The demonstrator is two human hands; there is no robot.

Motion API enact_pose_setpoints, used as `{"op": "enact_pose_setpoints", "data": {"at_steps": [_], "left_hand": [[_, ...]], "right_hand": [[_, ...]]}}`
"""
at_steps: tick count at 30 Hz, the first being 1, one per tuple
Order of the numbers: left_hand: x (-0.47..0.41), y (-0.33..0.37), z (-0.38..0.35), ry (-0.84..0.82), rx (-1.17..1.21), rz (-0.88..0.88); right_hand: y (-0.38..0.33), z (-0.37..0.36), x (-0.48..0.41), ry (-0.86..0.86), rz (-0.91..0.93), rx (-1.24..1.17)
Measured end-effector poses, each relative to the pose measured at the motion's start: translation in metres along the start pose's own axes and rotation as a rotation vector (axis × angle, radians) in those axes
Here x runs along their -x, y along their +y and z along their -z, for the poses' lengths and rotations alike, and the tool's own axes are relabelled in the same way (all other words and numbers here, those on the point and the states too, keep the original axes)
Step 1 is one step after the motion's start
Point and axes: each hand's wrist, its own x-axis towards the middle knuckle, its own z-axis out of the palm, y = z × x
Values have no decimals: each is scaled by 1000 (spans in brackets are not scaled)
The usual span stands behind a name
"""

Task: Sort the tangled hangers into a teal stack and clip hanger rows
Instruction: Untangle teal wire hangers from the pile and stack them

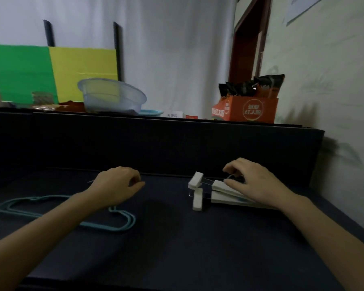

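Hangers on dark table (177, 238), hands well apart.
Nearest me, teal hangers (132, 220) lie stacked under my left forearm; my left hand (118, 185) is curled, holding what I cannot tell. My right hand (254, 181) grips white clip hangers (198, 199) at their wire hooks. Beyond: plastic bowl (111, 95), orange box (248, 110).
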Motion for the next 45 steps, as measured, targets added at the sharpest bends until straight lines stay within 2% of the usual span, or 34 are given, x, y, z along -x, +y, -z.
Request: {"op": "enact_pose_setpoints", "data": {"at_steps": [6,14,20,26,35,45], "left_hand": [[46,-62,18,123,-28,38],[147,-190,49,183,-79,149],[224,-278,69,123,-113,210],[288,-355,76,160,-148,246],[306,-439,86,244,-140,292],[253,-529,94,258,-63,278]], "right_hand": [[-88,-26,-38,-53,162,-37],[-239,-77,-77,-94,321,-126],[-354,-122,-84,-148,430,-146],[-450,-162,-91,-208,511,-146],[-525,-183,-145,-196,549,-125],[-566,-220,-240,-198,431,32]]}}
